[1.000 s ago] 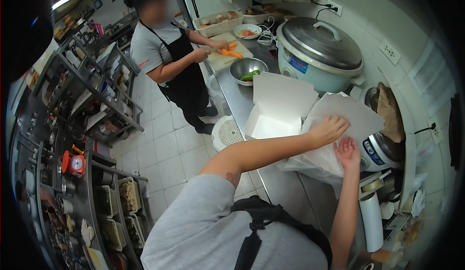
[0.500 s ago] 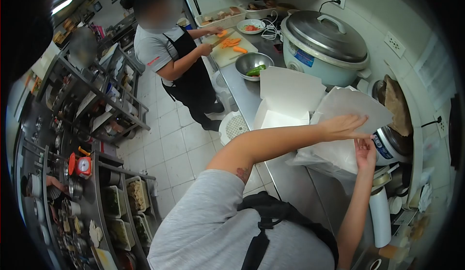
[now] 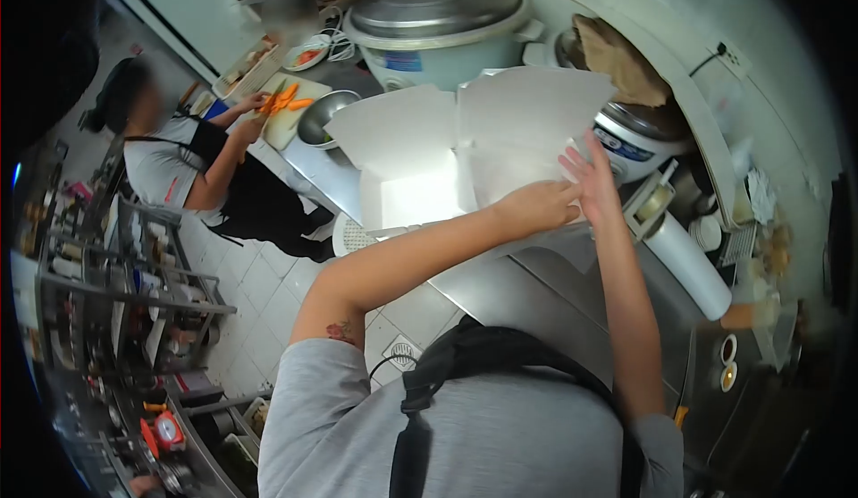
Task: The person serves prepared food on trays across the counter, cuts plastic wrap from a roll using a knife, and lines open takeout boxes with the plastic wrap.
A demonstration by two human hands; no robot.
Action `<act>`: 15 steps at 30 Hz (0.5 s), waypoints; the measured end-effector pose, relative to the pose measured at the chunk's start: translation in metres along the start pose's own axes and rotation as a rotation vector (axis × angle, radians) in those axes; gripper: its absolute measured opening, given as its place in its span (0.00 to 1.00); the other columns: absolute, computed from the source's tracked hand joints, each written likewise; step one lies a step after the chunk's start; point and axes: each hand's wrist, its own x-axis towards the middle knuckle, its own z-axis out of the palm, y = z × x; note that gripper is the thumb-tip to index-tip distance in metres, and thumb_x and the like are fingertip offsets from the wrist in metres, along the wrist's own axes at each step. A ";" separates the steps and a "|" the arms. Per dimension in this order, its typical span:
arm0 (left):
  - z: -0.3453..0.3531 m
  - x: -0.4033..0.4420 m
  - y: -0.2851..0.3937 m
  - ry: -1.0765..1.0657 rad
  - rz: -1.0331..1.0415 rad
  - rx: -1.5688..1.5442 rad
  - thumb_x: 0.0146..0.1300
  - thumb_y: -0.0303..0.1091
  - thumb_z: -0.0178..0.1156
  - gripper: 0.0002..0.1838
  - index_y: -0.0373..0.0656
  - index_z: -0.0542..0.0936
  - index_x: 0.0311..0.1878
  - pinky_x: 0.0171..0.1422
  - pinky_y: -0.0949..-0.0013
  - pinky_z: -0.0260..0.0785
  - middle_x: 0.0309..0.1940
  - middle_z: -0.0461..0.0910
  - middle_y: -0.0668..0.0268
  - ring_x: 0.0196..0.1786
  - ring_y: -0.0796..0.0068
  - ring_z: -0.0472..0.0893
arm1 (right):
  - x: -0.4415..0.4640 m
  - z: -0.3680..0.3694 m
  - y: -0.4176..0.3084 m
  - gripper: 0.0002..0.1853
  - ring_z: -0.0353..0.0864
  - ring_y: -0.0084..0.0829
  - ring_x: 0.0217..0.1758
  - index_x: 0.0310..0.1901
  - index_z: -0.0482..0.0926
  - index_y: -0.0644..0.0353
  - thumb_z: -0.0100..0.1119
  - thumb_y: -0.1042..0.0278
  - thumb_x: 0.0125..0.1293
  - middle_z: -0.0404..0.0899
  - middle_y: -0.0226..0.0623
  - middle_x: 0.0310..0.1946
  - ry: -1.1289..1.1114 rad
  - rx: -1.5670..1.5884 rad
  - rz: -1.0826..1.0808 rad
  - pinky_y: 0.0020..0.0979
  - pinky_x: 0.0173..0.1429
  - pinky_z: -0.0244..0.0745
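Across the steel counter (image 3: 536,292), two open white boxes (image 3: 413,201) stand side by side before a rice cooker (image 3: 402,60). The left hand (image 3: 536,208) bends its fingers over the right box (image 3: 511,176), grip unclear; the right hand (image 3: 593,183) spreads its fingers beside it, seemingly holding nothing

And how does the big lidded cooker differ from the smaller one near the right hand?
The large cooker has a pale blue-green body; the smaller cooker has a white one. The large cooker's lid is uncovered, while brown paper covers part of the smaller cooker. The right hand is nearer the smaller cooker than the large cooker. Both have lids on.
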 end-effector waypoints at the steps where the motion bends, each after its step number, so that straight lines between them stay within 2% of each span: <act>1: -0.005 -0.002 0.000 -0.028 0.008 -0.012 0.49 0.21 0.58 0.12 0.43 0.76 0.39 0.51 0.64 0.74 0.42 0.71 0.59 0.48 0.62 0.77 | -0.009 0.005 -0.004 0.54 0.69 0.45 0.65 0.74 0.39 0.50 0.68 0.46 0.57 0.60 0.54 0.67 0.045 -0.106 -0.055 0.47 0.67 0.62; 4: -0.020 -0.008 -0.006 -0.107 -0.100 -0.305 0.48 0.17 0.59 0.16 0.43 0.78 0.41 0.47 0.64 0.75 0.43 0.72 0.59 0.45 0.62 0.79 | -0.009 -0.009 0.000 0.54 0.71 0.44 0.63 0.74 0.38 0.46 0.71 0.60 0.56 0.64 0.53 0.64 0.002 -0.232 -0.091 0.46 0.64 0.65; 5: -0.027 -0.012 -0.005 -0.133 -0.183 -0.533 0.48 0.17 0.60 0.16 0.44 0.78 0.42 0.47 0.64 0.75 0.44 0.72 0.59 0.45 0.62 0.79 | -0.008 -0.011 0.004 0.51 0.76 0.41 0.58 0.74 0.38 0.45 0.66 0.72 0.58 0.69 0.51 0.59 0.046 -0.291 -0.136 0.43 0.59 0.71; 7: -0.054 -0.014 -0.004 -0.181 -0.342 -0.972 0.50 0.17 0.60 0.18 0.46 0.79 0.45 0.46 0.65 0.74 0.45 0.73 0.60 0.44 0.61 0.79 | -0.007 -0.014 0.001 0.49 0.79 0.39 0.53 0.74 0.38 0.46 0.62 0.76 0.60 0.71 0.51 0.56 0.014 -0.269 -0.131 0.39 0.54 0.76; 8: -0.068 -0.017 -0.005 -0.105 -0.431 -1.056 0.51 0.18 0.60 0.19 0.47 0.79 0.46 0.47 0.65 0.74 0.47 0.74 0.60 0.44 0.61 0.80 | -0.009 -0.016 0.001 0.47 0.80 0.39 0.51 0.73 0.38 0.46 0.60 0.79 0.61 0.72 0.50 0.55 0.000 -0.257 -0.125 0.38 0.51 0.78; 9: -0.081 -0.019 -0.008 -0.027 -0.517 -1.136 0.51 0.18 0.61 0.19 0.47 0.79 0.47 0.48 0.65 0.74 0.48 0.74 0.60 0.44 0.60 0.80 | -0.009 -0.015 0.001 0.44 0.83 0.37 0.44 0.73 0.40 0.48 0.55 0.82 0.62 0.75 0.48 0.49 0.023 -0.263 -0.132 0.35 0.48 0.81; 10: -0.091 -0.020 -0.013 0.053 -0.603 -1.213 0.52 0.19 0.61 0.20 0.47 0.79 0.49 0.49 0.65 0.74 0.49 0.75 0.61 0.44 0.60 0.80 | -0.007 -0.016 0.001 0.43 0.83 0.37 0.43 0.73 0.41 0.48 0.54 0.82 0.63 0.75 0.47 0.48 0.027 -0.274 -0.145 0.35 0.48 0.81; 13: -0.105 -0.024 -0.030 0.149 -0.596 -0.366 0.54 0.22 0.62 0.17 0.45 0.79 0.49 0.55 0.62 0.73 0.51 0.75 0.59 0.50 0.61 0.79 | -0.004 -0.016 0.009 0.37 0.83 0.35 0.40 0.72 0.47 0.51 0.50 0.82 0.64 0.75 0.41 0.40 0.069 -0.328 -0.189 0.33 0.44 0.83; 15: -0.087 -0.036 -0.042 0.050 -0.498 -0.187 0.56 0.26 0.63 0.19 0.43 0.77 0.53 0.63 0.59 0.68 0.56 0.73 0.57 0.57 0.59 0.75 | 0.000 -0.017 0.012 0.35 0.83 0.34 0.39 0.71 0.48 0.52 0.49 0.82 0.65 0.73 0.40 0.39 0.081 -0.282 -0.267 0.33 0.42 0.83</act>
